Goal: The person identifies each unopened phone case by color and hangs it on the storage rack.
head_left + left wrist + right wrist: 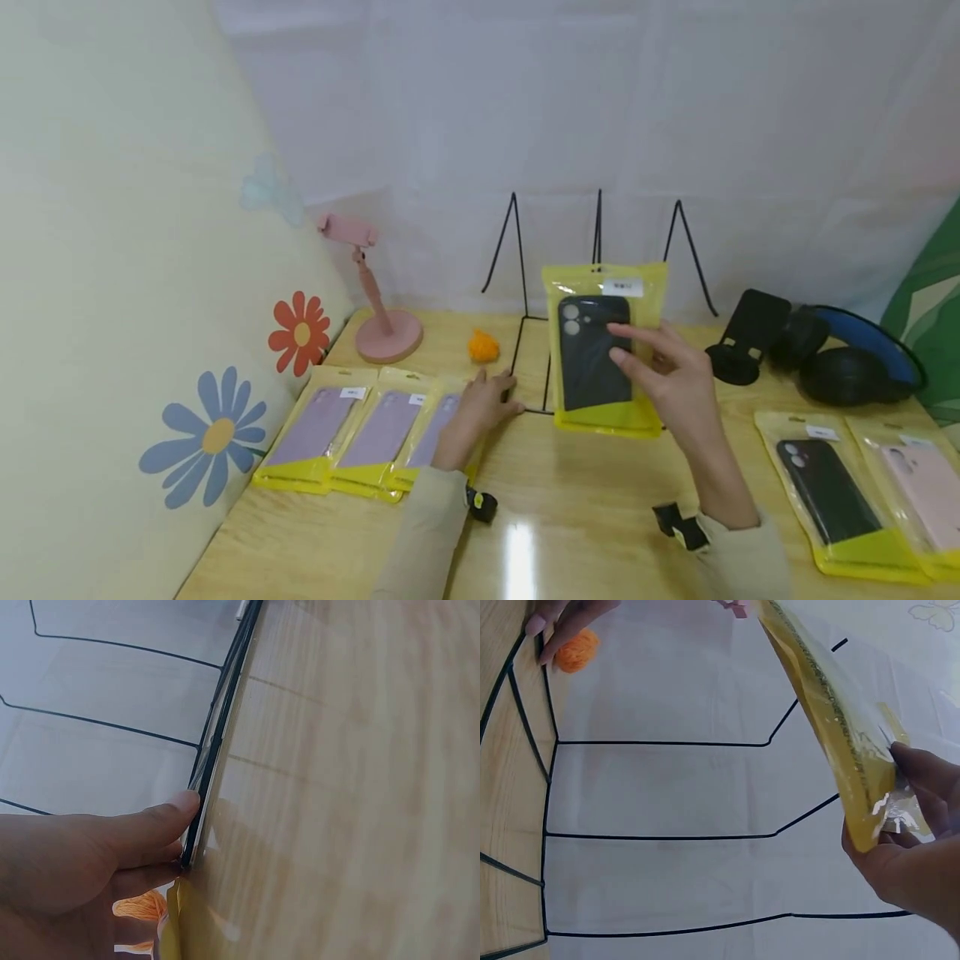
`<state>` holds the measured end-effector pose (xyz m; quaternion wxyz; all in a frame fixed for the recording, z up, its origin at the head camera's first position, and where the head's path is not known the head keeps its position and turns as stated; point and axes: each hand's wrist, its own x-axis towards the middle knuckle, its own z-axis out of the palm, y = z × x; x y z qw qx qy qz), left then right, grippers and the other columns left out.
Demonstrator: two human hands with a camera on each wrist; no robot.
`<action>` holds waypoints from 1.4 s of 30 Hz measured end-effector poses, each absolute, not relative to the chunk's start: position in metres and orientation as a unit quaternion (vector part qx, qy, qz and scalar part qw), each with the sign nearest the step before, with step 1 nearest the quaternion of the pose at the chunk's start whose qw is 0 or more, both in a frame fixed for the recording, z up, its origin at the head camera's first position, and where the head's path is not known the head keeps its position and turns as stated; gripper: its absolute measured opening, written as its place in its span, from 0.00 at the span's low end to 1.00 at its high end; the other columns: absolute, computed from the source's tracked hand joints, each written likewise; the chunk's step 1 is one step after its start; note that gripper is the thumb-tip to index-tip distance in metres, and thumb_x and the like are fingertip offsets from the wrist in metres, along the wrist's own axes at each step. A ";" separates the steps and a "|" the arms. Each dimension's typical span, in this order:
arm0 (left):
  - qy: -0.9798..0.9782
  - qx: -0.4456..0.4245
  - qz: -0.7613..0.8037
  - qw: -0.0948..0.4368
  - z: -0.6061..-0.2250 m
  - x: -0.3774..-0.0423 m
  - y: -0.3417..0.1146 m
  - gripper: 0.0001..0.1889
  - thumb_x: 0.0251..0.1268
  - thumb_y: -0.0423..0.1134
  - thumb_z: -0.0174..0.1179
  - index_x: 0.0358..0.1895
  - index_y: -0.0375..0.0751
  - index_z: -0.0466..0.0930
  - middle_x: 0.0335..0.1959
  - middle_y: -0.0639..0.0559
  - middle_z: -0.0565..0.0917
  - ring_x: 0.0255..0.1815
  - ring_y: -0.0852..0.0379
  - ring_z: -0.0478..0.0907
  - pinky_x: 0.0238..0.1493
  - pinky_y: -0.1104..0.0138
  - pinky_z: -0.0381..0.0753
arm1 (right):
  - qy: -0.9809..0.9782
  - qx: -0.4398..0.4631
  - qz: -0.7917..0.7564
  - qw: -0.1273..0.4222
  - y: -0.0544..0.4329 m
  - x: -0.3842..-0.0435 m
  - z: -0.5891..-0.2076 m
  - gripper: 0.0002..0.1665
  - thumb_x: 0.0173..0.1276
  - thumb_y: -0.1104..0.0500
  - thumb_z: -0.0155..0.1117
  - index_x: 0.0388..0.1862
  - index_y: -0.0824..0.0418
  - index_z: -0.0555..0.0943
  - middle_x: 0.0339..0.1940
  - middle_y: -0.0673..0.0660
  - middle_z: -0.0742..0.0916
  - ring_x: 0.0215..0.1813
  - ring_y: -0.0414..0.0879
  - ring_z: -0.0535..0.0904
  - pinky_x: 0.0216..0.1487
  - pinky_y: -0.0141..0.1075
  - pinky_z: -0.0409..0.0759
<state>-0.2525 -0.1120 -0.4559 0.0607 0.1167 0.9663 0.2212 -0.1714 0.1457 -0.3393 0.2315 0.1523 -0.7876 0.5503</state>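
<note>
A black wire display rack point(517, 348) stands on the table against the white backdrop. My left hand point(480, 410) pinches its front left corner; in the left wrist view the thumb point(161, 821) and fingers sit on either side of the wire point(213, 750). My right hand point(681, 379) holds a clear-and-yellow packaged black phone case point(596, 358) upright by its right side, in front of the rack and above the table. The right wrist view shows this yellow package point(847, 750) edge-on, in front of the rack's prongs point(660, 742).
Packaged purple phone cases point(382, 425) overlap at the left. At the right lie packaged black point(828, 492) and pink point(926, 492) cases. Behind stand a pink phone stand point(388, 333), an orange yarn ball point(483, 346), a black phone stand point(757, 321) and headphones point(847, 375).
</note>
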 end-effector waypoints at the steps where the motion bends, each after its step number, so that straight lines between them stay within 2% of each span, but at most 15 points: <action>1: 0.966 0.116 0.222 0.062 -0.455 -0.253 -0.112 0.31 0.63 0.47 0.63 0.68 0.40 0.70 0.72 0.46 0.64 0.74 0.33 0.50 0.69 0.43 0.52 | -0.789 0.149 0.550 0.232 0.146 -0.173 -0.340 0.16 0.63 0.61 0.69 0.51 0.54 0.86 0.25 0.55 0.68 0.25 0.46 0.59 0.23 0.34 0.58; 11: 0.966 0.114 0.221 0.076 -0.454 -0.254 -0.113 0.31 0.64 0.48 0.62 0.69 0.40 0.68 0.72 0.47 0.63 0.75 0.35 0.48 0.71 0.45 0.49 | -0.807 0.133 0.532 0.219 0.144 -0.181 -0.346 0.17 0.63 0.65 0.68 0.52 0.61 0.84 0.25 0.57 0.69 0.24 0.46 0.58 0.24 0.32 0.57; 17: 0.965 0.116 0.220 0.079 -0.455 -0.254 -0.113 0.31 0.65 0.48 0.62 0.69 0.41 0.68 0.73 0.47 0.63 0.75 0.36 0.47 0.71 0.45 0.49 | -0.812 0.095 0.541 0.196 0.142 -0.188 -0.349 0.18 0.65 0.54 0.67 0.54 0.53 0.84 0.28 0.54 0.71 0.27 0.47 0.61 0.27 0.32 0.60; 21: 0.966 0.114 0.217 0.078 -0.457 -0.254 -0.113 0.32 0.64 0.49 0.62 0.69 0.42 0.68 0.73 0.49 0.62 0.75 0.35 0.48 0.70 0.44 0.53 | -0.795 0.067 0.579 0.167 0.139 -0.207 -0.351 0.19 0.67 0.50 0.66 0.55 0.52 0.83 0.30 0.52 0.72 0.29 0.47 0.63 0.28 0.32 0.62; 25: 0.968 0.108 0.212 0.077 -0.458 -0.254 -0.113 0.32 0.64 0.51 0.62 0.69 0.44 0.68 0.73 0.51 0.62 0.74 0.35 0.50 0.69 0.44 0.55 | -0.775 0.058 0.609 0.162 0.137 -0.237 -0.353 0.18 0.67 0.53 0.65 0.55 0.54 0.83 0.25 0.53 0.68 0.26 0.46 0.61 0.25 0.32 0.61; 26: 0.969 0.108 0.211 0.074 -0.458 -0.255 -0.113 0.31 0.64 0.50 0.63 0.69 0.44 0.69 0.73 0.50 0.63 0.74 0.35 0.51 0.68 0.44 0.56 | -0.773 0.057 0.610 0.166 0.137 -0.245 -0.353 0.17 0.67 0.54 0.65 0.54 0.54 0.84 0.25 0.52 0.69 0.25 0.45 0.60 0.25 0.32 0.61; 29: 0.970 0.111 0.205 0.062 -0.455 -0.257 -0.113 0.31 0.63 0.50 0.63 0.68 0.43 0.70 0.72 0.49 0.64 0.73 0.35 0.52 0.68 0.44 0.56 | -0.775 0.055 0.603 0.181 0.138 -0.269 -0.349 0.16 0.68 0.56 0.65 0.53 0.54 0.84 0.31 0.51 0.77 0.25 0.45 0.58 0.25 0.32 0.60; 31: 0.972 0.113 0.201 0.053 -0.451 -0.259 -0.112 0.30 0.63 0.50 0.63 0.67 0.43 0.71 0.72 0.49 0.65 0.73 0.35 0.53 0.68 0.44 0.57 | -0.775 0.057 0.601 0.187 0.139 -0.284 -0.344 0.15 0.68 0.57 0.64 0.53 0.54 0.84 0.41 0.50 0.82 0.26 0.44 0.58 0.27 0.33 0.60; 34: 0.972 0.114 0.199 0.047 -0.446 -0.261 -0.112 0.31 0.63 0.49 0.63 0.67 0.43 0.71 0.72 0.49 0.65 0.73 0.35 0.53 0.69 0.45 0.57 | -0.775 0.056 0.600 0.188 0.141 -0.304 -0.338 0.15 0.69 0.57 0.64 0.54 0.54 0.84 0.50 0.51 0.83 0.28 0.45 0.59 0.31 0.34 0.59; 42: 0.971 0.114 0.200 0.058 -0.450 -0.254 -0.114 0.31 0.63 0.50 0.63 0.68 0.42 0.70 0.72 0.49 0.64 0.72 0.33 0.54 0.67 0.43 0.59 | -0.766 0.051 0.617 0.173 0.144 -0.329 -0.341 0.16 0.70 0.60 0.62 0.55 0.58 0.83 0.56 0.54 0.82 0.35 0.41 0.63 0.38 0.32 0.65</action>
